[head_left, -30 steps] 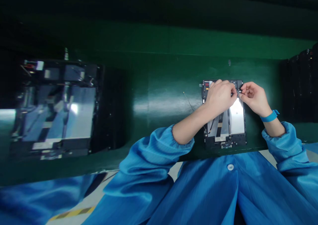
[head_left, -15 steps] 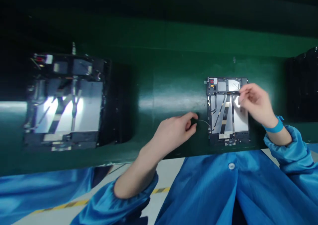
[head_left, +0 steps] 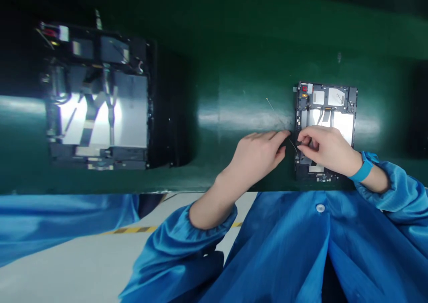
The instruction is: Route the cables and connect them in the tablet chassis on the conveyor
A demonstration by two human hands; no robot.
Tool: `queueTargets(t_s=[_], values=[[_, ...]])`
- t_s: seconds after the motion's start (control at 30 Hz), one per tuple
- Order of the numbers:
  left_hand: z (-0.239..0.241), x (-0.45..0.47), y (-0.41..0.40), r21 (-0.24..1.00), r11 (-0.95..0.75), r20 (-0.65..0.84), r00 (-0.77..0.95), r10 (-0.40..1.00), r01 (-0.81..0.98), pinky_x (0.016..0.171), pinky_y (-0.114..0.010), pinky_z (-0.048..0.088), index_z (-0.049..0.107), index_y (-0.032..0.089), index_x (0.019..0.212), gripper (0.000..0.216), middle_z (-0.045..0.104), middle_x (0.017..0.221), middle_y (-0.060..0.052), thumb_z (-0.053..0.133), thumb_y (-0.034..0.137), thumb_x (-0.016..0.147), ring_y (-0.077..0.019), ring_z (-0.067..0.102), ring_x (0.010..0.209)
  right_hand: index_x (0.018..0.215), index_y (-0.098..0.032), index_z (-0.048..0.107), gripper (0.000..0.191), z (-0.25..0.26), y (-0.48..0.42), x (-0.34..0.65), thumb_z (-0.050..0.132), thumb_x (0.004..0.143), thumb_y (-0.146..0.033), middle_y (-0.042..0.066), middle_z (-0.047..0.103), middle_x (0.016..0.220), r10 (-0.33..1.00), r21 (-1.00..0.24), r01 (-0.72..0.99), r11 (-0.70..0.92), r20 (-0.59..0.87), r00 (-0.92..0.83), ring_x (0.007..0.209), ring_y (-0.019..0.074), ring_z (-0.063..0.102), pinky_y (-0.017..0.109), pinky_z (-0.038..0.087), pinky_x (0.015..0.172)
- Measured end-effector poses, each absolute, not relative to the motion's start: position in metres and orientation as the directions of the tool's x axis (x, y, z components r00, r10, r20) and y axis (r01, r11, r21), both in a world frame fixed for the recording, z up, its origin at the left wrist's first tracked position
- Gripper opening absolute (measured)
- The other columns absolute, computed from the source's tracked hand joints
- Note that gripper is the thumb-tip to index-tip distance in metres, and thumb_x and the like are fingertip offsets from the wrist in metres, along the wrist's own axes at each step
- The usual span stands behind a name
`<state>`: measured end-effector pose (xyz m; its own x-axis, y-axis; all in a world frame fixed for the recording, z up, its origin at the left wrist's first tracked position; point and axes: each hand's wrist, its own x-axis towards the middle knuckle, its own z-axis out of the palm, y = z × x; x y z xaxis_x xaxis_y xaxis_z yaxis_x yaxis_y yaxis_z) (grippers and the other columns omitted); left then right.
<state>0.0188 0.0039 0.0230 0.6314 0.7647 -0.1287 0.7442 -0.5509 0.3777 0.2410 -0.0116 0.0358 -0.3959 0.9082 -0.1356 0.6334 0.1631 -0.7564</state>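
An opened tablet [head_left: 344, 122] lies on the green bench, its inner boards and flat ribbon cables showing. My left hand [head_left: 261, 153] is just left of it, thumb and forefinger closed on a thin cable [head_left: 293, 147]. That cable runs from the fingertips to the tablet's left edge; a thin piece with a small bright tip shows up and left of the hand. Over the lower left of the tablet, my right hand [head_left: 323, 147] has its fingers curled together by the same edge. What its fingertips grip, if anything, is too small to make out.
Farther left on the green bench [head_left: 234, 80] sits another opened tablet [head_left: 133, 116], larger in view and blurred. Blue clothing of another person [head_left: 67, 218] shows below the bench's front edge. A dark shape stands at the far right.
My right hand has come from the tablet's upper right side down and left to its left edge. My left hand has moved nearer the tablet, still pinching the thin cable. The view has shifted.
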Motion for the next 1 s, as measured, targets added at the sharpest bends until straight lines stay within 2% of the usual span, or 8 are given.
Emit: queueTargets(t_s=[0.13,0.23,0.3,0.37,0.47,0.6,0.73,1.0], values=[[0.016,0.018,0.003,0.362,-0.647,0.088,0.667,0.740,0.671,0.071,-0.034,0.052,0.073,0.020,0.094,0.023,0.073,0.080,-0.006,0.051,0.019,0.102,-0.0226,0.070,0.075,0.098,-0.019,0.071,0.011,0.039,-0.015,0.230,0.073,0.088,-0.015,0.005,0.073,0.093,0.898,-0.683,0.714,0.158,-0.201,-0.391,0.083,0.0198,0.066,0.031,0.047,0.075],[0.022,0.017,-0.003,0.424,-0.691,0.315,0.620,0.719,0.586,0.074,-0.034,0.054,0.071,0.023,0.109,0.016,0.075,0.092,-0.005,0.058,0.018,0.101,-0.0212,0.070,0.081,0.087,-0.018,0.070,0.008,0.040,-0.014,0.226,0.066,0.089,-0.012,0.006,0.072,0.091,0.869,-0.688,0.695,0.209,-0.196,-0.455,0.084,0.0202,0.066,0.031,0.047,0.076],[0.024,0.018,-0.008,0.550,-0.626,0.370,0.511,0.776,0.553,0.073,-0.033,0.055,0.064,0.026,0.127,0.031,0.074,0.104,-0.006,0.064,0.019,0.097,-0.0194,0.068,0.082,0.082,-0.019,0.067,0.015,0.041,-0.012,0.232,0.061,0.086,-0.006,0.003,0.070,0.084,0.852,-0.740,0.632,0.228,-0.162,-0.498,0.078,0.0167,0.064,0.028,0.046,0.074],[0.022,0.020,-0.013,0.733,-0.444,0.297,0.345,0.890,0.515,0.069,-0.030,0.056,0.051,0.029,0.145,0.055,0.070,0.113,-0.006,0.069,0.020,0.093,-0.0148,0.064,0.075,0.079,-0.020,0.065,0.019,0.042,-0.010,0.243,0.059,0.082,-0.002,-0.001,0.067,0.077,0.848,-0.786,0.572,0.234,-0.123,-0.516,0.070,0.0130,0.059,0.025,0.044,0.072],[0.012,0.028,-0.019,0.936,-0.072,-0.024,0.267,0.963,0.344,0.059,-0.024,0.051,0.039,0.031,0.152,0.070,0.062,0.111,-0.002,0.070,0.019,0.091,-0.0069,0.056,0.061,0.078,-0.020,0.063,0.019,0.039,-0.006,0.257,0.058,0.080,-0.001,-0.004,0.063,0.072,0.843,-0.805,0.528,0.271,-0.067,-0.534,0.065,0.0113,0.055,0.024,0.043,0.069],[0.000,0.039,-0.021,0.940,0.297,-0.340,0.403,0.850,0.165,0.057,-0.021,0.050,0.048,0.027,0.141,0.062,0.056,0.106,0.000,0.072,0.017,0.085,-0.0044,0.058,0.059,0.086,-0.020,0.067,0.017,0.027,0.002,0.258,0.057,0.090,-0.007,0.001,0.069,0.081,0.825,-0.780,0.502,0.373,0.031,-0.565,0.074,0.0146,0.061,0.027,0.046,0.073],[-0.002,0.045,-0.018,0.909,0.399,-0.412,0.378,0.829,0.116,0.058,-0.020,0.050,0.051,0.025,0.133,0.061,0.055,0.103,0.002,0.073,0.012,0.077,-0.0031,0.057,0.058,0.091,-0.020,0.070,0.021,0.015,0.008,0.251,0.054,0.096,-0.008,0.004,0.074,0.090,0.841,-0.738,0.532,0.415,0.088,-0.534,0.087,0.0189,0.066,0.031,0.050,0.081],[-0.003,0.055,-0.011,0.899,0.430,-0.435,0.268,0.860,0.079,0.058,-0.018,0.049,0.056,0.023,0.114,0.052,0.055,0.087,0.006,0.072,0.009,0.067,-0.0053,0.054,0.061,0.094,-0.020,0.070,0.025,0.004,0.009,0.252,0.049,0.100,-0.009,0.005,0.073,0.092,0.834,-0.710,0.525,0.470,0.163,-0.526,0.089,0.0202,0.063,0.034,0.052,0.082]])
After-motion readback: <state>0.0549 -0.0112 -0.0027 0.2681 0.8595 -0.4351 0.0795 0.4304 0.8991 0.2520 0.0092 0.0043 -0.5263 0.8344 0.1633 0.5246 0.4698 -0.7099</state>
